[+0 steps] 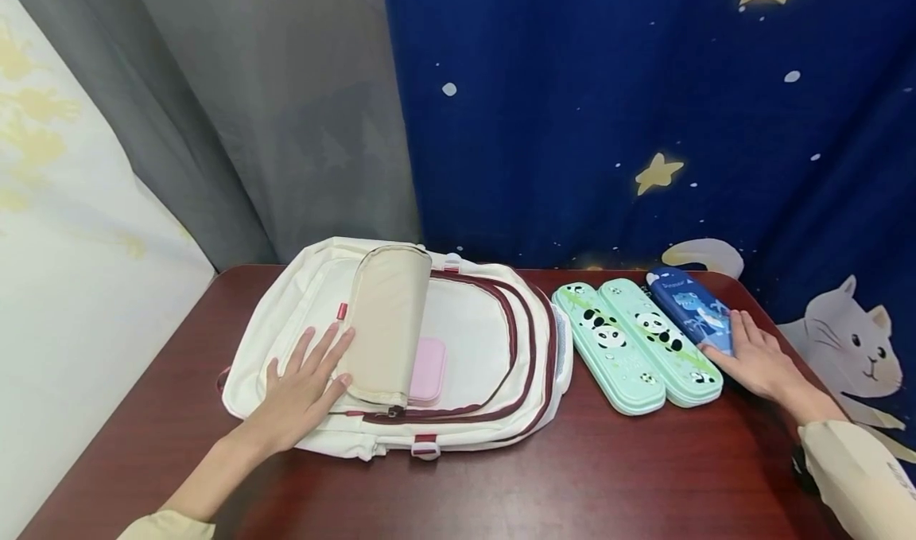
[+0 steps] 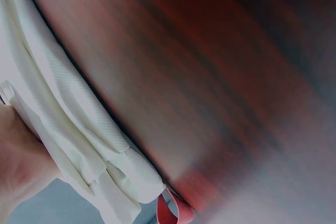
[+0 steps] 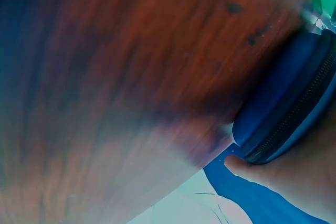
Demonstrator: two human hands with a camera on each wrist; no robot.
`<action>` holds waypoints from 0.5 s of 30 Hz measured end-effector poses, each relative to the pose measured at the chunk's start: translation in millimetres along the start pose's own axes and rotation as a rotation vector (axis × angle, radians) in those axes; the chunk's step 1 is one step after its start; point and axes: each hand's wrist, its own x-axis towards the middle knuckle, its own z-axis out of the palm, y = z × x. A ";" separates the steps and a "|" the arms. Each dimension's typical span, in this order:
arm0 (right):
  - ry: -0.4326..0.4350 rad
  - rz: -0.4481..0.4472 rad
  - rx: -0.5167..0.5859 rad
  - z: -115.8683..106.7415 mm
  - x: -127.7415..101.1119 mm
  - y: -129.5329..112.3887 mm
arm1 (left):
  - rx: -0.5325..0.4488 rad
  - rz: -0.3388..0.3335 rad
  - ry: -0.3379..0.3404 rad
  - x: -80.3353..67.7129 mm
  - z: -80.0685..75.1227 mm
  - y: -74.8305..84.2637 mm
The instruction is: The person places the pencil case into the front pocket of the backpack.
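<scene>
A cream backpack [image 1: 472, 333] with dark red piping lies flat on the table. Its front panel is unzipped, and the beige lining side of the flap [image 1: 386, 325] is folded over to the left. A pink rectangular item [image 1: 427, 371] shows in the opened pocket, partly under the flap. My left hand [image 1: 299, 397] rests on the backpack beside the flap, fingers spread and straight. On the right, my right hand [image 1: 762, 361] lies with straight fingers over the near end of a dark blue dinosaur pencil case [image 1: 690, 305]; the case's zipper [image 3: 294, 114] appears in the right wrist view.
Two mint-green panda pencil cases [image 1: 608, 349] [image 1: 661, 341] lie side by side between the backpack and the blue case. The dark red wooden table [image 1: 501, 492] ends at curtains [image 1: 537, 126] behind. A red loop [image 2: 173, 208] sticks out from the backpack's end.
</scene>
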 end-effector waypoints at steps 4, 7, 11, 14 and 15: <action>0.005 0.008 -0.020 0.5 -0.9 3.0 | 0.005 0.002 0.000 1.7 0.1 1.0; 0.005 0.006 -0.017 1.2 -2.1 7.3 | 0.010 0.010 0.004 3.6 0.4 2.3; 0.005 0.000 -0.004 3.3 -0.8 9.1 | 0.020 0.011 0.008 3.2 -0.6 2.4; 0.005 -0.010 -0.005 4.1 1.4 7.6 | 0.021 0.003 0.008 1.1 -1.7 1.8; 0.005 -0.015 -0.007 4.3 2.1 7.1 | 0.022 0.000 0.008 0.3 -1.9 1.7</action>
